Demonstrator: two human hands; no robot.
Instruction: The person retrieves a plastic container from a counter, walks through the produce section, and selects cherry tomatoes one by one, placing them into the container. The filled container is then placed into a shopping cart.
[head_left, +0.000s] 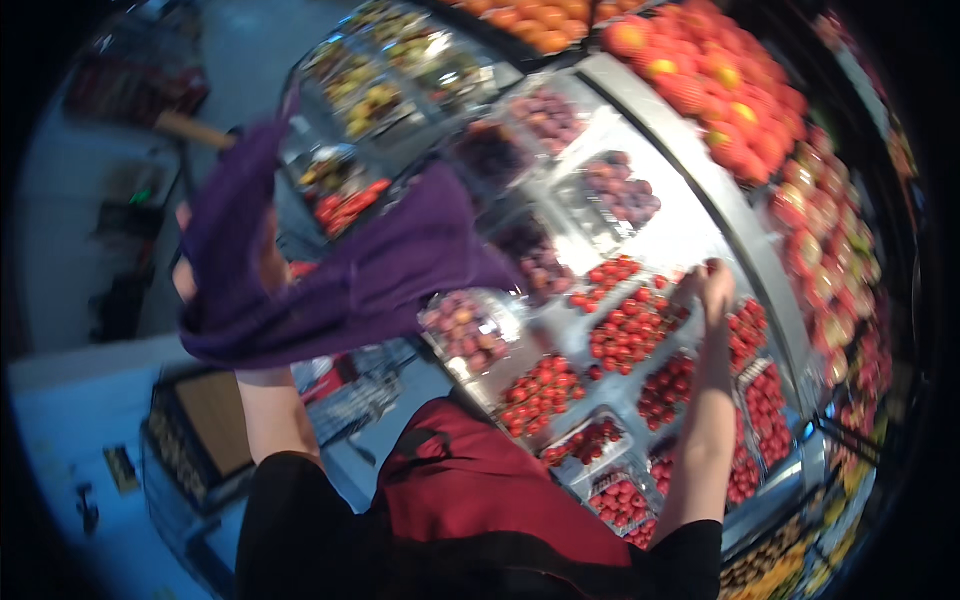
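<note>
My left hand (274, 262) grips a purple cloth (390, 270), which wraps over most of the hand and trails right above the fruit display. On the display's far right side, my right hand (718, 289) is closed, with a small dark red round fruit (711, 265) at its fingertips, blurred. Beside that hand lie bunches of red cherry tomatoes (634, 330) on the metal shelf (675, 232). Clear plastic boxes of purple grapes (619, 191) stand further off. One loose dark red fruit (595, 373) sits between the tomato bunches.
A raised metal rim (739, 217) borders the shelf. Beyond it are net-wrapped red fruit (712, 97) and apples (817, 277). Oranges (536, 19) are at the top, boxed green fruit (360, 97) at upper left. A bin (206, 427) stands on the floor at left.
</note>
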